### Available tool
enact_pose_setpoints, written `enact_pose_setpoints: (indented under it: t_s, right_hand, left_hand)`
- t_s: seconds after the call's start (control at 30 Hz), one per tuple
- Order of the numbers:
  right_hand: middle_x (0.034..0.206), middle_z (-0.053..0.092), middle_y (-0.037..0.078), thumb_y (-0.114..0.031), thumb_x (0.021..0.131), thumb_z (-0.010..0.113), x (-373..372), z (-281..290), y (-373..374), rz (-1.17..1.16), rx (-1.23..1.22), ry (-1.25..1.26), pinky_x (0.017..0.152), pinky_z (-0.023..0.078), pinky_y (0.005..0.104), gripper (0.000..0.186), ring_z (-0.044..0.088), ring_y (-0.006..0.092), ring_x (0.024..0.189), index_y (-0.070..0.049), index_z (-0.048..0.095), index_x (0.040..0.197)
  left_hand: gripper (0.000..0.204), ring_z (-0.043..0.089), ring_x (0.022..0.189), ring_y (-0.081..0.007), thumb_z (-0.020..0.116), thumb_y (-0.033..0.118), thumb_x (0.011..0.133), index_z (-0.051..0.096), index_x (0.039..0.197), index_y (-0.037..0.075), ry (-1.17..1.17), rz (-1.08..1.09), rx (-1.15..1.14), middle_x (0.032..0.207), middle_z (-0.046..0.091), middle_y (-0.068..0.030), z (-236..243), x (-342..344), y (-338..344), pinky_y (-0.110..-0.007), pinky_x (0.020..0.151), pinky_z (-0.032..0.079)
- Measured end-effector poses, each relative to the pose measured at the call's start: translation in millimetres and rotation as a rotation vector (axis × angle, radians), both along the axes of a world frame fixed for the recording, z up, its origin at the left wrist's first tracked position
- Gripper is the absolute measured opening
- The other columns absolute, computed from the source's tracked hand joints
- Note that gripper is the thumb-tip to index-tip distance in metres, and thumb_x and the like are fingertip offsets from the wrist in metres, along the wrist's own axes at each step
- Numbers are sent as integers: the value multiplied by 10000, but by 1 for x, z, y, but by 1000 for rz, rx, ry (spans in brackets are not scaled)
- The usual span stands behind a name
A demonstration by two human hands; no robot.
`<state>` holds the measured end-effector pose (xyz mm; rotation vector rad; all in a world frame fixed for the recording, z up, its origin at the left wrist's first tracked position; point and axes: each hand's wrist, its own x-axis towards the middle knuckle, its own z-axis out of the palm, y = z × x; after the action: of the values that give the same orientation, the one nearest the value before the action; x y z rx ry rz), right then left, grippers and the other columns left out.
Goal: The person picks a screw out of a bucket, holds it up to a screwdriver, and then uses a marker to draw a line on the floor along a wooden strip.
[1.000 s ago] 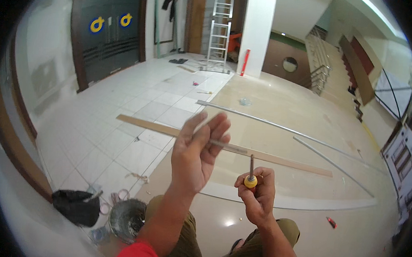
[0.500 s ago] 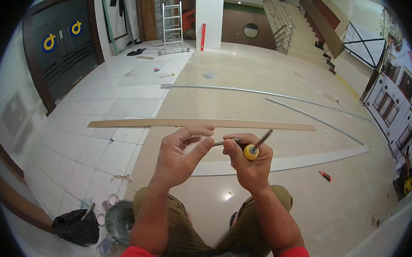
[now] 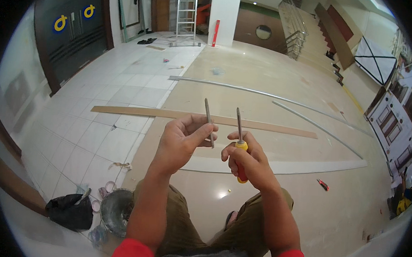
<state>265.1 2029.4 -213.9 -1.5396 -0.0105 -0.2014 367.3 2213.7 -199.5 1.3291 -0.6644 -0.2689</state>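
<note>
My left hand (image 3: 178,143) pinches a thin metal rod, like a loose screwdriver blade (image 3: 208,111), between thumb and fingers. It stands nearly upright, leaning a little left at its top. In my right hand (image 3: 256,163) is a screwdriver (image 3: 241,146) with a yellow and red handle. Its metal shaft points up, and the fingers wrap round the lower handle. The two tools are side by side and apart, above the floor in front of my knees. Beyond them lies a long brown strip (image 3: 271,127) on the floor.
Nearer lies a white strip (image 3: 302,167); farther off are metal profiles (image 3: 245,87) (image 3: 318,127). A red and black cutter (image 3: 323,185) rests at right. At lower left are a bucket (image 3: 110,212) and black bag (image 3: 71,212). A ladder (image 3: 186,16) stands at the back.
The rod has left my right hand and now points up in my left. My right hand has turned the screwdriver, so its handle shows and its shaft is more upright.
</note>
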Motion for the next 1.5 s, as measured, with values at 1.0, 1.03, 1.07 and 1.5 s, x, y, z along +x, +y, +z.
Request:
enact_pose_setpoints:
  t_s: [1.0,1.03,1.07,1.5]
  right_hand:
    - [877,589,-33,-90,988,675,7,-8,7,117,-164,-136,748,445,246,69,507,55,822,-57,615,986]
    - [881,585,-36,-90,986,680,7,-10,7,119,-168,-142,745,441,244,69,501,52,826,-58,619,994]
    - [881,585,-36,-90,986,680,8,-11,7,119,-168,-142,745,441,244,69,501,52,826,-58,619,994]
    - [894,619,-20,-103,986,679,7,-11,6,113,-207,-181,714,450,236,114,517,44,796,-48,653,1083]
  left_hand:
    - [233,695,922,-140,803,87,880,690,1050,-25,-97,-163,4,988,723,-81,-1,2,6,-308,856,581]
    - [243,689,888,-129,803,122,888,694,1048,-25,-124,-154,3,966,722,-75,-3,3,6,-301,831,588]
    - [258,684,853,-118,803,157,897,697,1046,-25,-151,-146,1,944,720,-68,-4,3,6,-295,806,594]
    - [230,684,892,-129,825,81,853,693,1014,-15,-127,-138,34,956,719,-67,-2,4,5,-295,839,581]
